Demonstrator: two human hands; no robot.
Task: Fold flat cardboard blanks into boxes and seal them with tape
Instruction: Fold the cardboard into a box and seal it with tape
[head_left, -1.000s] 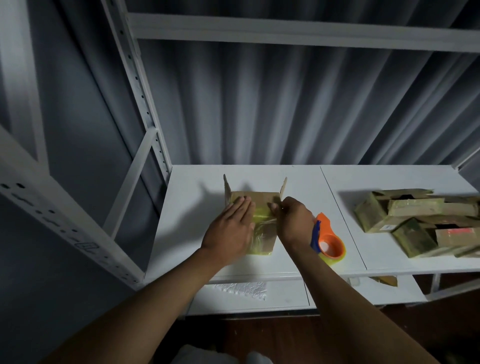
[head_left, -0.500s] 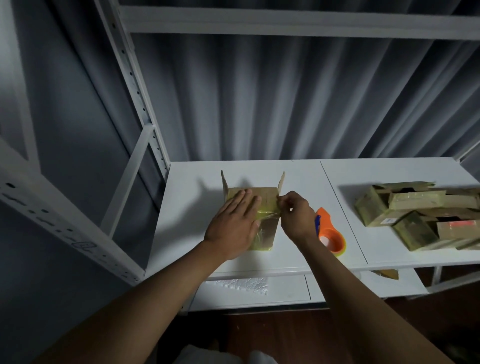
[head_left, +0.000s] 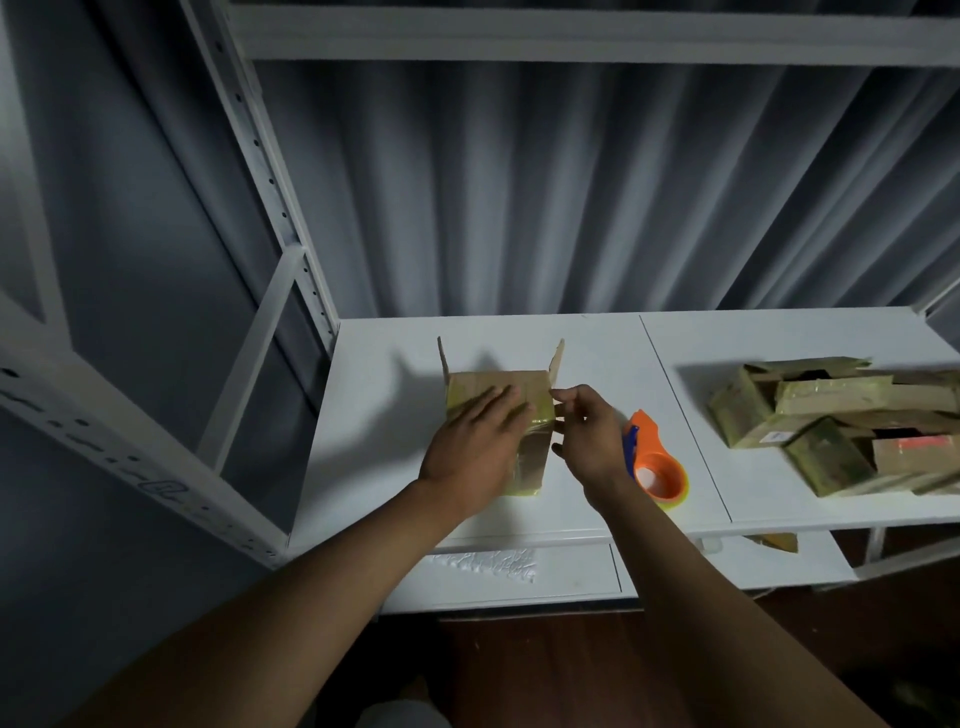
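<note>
On the white shelf surface: one small brown cardboard box under taping, both hands at it

The box lies near the shelf's left half, two end flaps standing up at its far side, glossy yellowish tape across its top. The left hand lies flat on the box, fingers straight and together, pressing the taped face. The right hand sits just beside the box's right edge, fingers loosely curled and spread, nothing seen in its grip. An orange tape dispenser with a blue blade guard rests just right of that hand. A heap of taped cardboard boxes lies well apart at right
</note>
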